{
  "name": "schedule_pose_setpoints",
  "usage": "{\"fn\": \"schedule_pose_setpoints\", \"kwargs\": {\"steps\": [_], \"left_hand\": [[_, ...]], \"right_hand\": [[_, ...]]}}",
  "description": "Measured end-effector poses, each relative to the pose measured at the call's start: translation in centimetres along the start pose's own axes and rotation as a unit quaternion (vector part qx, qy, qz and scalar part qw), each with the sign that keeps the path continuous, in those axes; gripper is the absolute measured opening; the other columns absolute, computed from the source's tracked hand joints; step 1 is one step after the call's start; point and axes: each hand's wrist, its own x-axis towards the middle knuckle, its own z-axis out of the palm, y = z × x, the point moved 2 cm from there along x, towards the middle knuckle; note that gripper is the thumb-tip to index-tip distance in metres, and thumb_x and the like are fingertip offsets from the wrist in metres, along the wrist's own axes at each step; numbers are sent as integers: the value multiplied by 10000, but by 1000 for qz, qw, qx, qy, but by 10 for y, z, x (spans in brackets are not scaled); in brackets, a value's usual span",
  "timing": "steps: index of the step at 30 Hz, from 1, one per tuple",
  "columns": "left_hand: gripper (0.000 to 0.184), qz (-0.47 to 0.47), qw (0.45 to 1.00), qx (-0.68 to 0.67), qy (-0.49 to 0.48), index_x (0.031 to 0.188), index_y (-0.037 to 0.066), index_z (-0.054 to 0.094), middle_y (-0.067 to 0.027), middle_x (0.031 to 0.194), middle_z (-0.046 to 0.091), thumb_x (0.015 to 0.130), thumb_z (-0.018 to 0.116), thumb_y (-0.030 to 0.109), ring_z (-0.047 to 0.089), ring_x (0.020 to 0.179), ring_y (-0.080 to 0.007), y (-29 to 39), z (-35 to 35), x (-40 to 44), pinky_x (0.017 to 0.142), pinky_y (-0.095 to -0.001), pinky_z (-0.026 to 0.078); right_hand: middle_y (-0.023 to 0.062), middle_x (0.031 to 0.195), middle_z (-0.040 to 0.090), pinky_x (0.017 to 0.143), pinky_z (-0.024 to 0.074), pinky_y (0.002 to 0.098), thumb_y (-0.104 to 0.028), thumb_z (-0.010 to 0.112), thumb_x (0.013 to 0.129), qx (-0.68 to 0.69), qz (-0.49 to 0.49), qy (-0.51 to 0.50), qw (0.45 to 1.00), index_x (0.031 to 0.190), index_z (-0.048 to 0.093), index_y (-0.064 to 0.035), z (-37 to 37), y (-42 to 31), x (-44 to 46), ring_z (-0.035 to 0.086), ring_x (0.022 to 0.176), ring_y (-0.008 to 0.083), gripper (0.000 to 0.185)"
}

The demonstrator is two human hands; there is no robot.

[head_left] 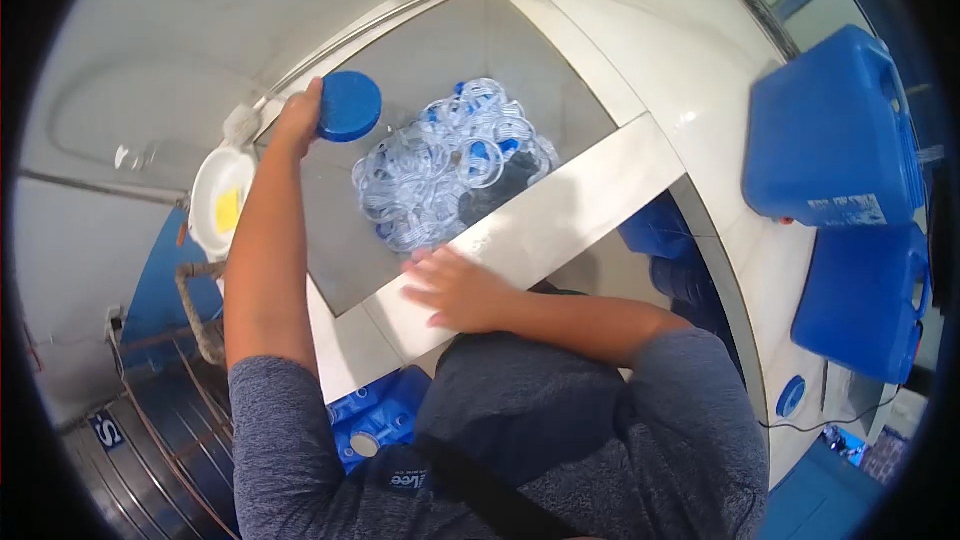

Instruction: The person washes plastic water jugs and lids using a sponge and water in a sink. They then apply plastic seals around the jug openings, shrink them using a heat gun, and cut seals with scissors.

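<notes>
My left hand (pixel 298 120) is closed on a round blue lid (pixel 350 106), held above the far left part of the sink (pixel 340 240). In the sink lies a pile of coiled clear tubing (pixel 430 170) with blue parts among the coils. A dark object (pixel 490 202) sits beside the pile at its near right side. My right hand (pixel 455 290) is over the pale front ledge (pixel 570 210) with its fingers spread, slightly blurred, and holds nothing.
Two blue jerrycans (pixel 825 130) stand on the right counter, with a small blue cap (pixel 791 397) near them. A white bowl (pixel 205 205) with something yellow is at the left. Blue containers (pixel 385 420) sit below the ledge.
</notes>
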Motion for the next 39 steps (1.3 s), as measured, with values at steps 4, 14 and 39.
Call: {"fn": "schedule_pose_setpoints", "kwargs": {"steps": [4,14,39], "left_hand": [[356,-16,992,-109,-61,1081,86,630,-17,957,660,955,662,418,607,829,-114,-11,15,2,713,-276,494],[355,-108,958,-260,-48,1250,148,589,-8,1162,654,949,681,311,595,1064,-124,11,17,-10,955,-328,437],[413,-31,918,-384,-92,1374,48,517,-79,1341,601,1021,578,254,586,1228,-211,4,19,-10,1118,-430,410]], "right_hand": [[227,1607,265,1195,147,618,-433,657,893,-170,273,13,947,1478,467,-112,-87,59,-120,170,1507,441,694],[302,1597,233,1232,128,501,-439,424,1031,-285,643,182,688,1510,257,121,-239,295,-196,186,1506,422,755],[269,1239,630,1038,450,463,-394,572,989,154,115,38,981,1309,560,15,-171,277,172,569,1223,409,520]]}}
